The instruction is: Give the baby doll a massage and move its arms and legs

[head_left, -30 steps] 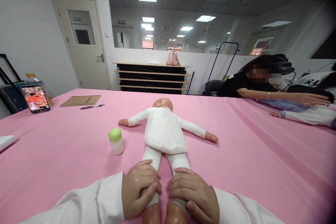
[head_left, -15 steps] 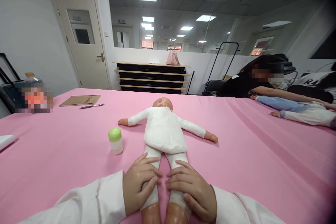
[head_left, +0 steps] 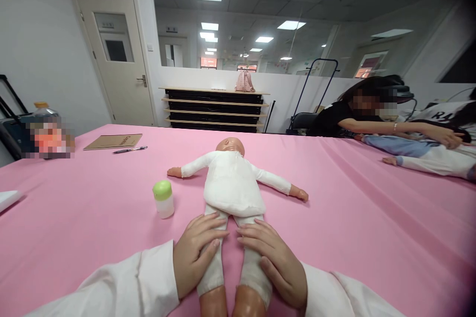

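A baby doll (head_left: pixel 235 183) with a white cloth body lies in front of me, its head away from me and its arms spread out. My left hand (head_left: pixel 199 247) rests on the doll's leg at the left, fingers stretched across the thigh. On the leg at the right lies my right hand (head_left: pixel 273 257), its fingers also extended over the white cloth. Both hands are open and grip nothing. Left of the doll stands a small clear bottle with a green cap (head_left: pixel 162 199). The doll's feet are out of view.
Pink cloth (head_left: pixel 345 237) covers the table. Toward the back left are a brown notebook (head_left: pixel 113 141), a pen (head_left: pixel 130 150) and a bottle with an orange cap (head_left: pixel 45 114). At the right, a person in black (head_left: pixel 330 120) reaches over another doll (head_left: pixel 431 161).
Both my hands have slid slightly up the doll's legs toward its body. At the right, the other person's arm has lifted off the second doll.
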`<act>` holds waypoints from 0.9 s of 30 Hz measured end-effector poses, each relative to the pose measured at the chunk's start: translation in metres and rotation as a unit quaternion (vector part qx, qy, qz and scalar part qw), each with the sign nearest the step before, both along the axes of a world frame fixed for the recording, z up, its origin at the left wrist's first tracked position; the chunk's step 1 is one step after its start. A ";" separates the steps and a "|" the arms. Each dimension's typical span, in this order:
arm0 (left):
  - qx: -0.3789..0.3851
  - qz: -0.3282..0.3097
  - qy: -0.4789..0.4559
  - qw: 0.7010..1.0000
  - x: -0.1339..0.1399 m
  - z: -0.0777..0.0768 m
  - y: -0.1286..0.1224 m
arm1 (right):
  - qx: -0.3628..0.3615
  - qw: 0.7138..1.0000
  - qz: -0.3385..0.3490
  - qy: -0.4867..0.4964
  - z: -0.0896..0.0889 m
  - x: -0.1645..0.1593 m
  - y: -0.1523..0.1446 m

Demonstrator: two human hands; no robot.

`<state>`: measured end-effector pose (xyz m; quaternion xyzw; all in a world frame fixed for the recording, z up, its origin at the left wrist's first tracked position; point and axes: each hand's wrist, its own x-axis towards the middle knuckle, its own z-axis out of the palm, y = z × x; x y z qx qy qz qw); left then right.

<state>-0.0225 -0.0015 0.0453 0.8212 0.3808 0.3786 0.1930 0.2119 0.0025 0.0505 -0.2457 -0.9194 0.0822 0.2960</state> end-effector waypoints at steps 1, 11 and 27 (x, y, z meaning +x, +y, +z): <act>-0.006 -0.011 0.008 1.000 0.000 0.000 0.000 | -0.003 1.000 -0.005 -0.008 -0.001 0.000 0.000; 0.059 -0.169 -0.123 0.976 0.000 0.005 -0.011 | -0.021 0.994 0.106 0.008 0.001 -0.005 -0.002; 0.041 -0.106 0.013 0.993 0.002 0.002 -0.007 | 0.017 0.996 0.062 -0.061 0.004 -0.003 -0.001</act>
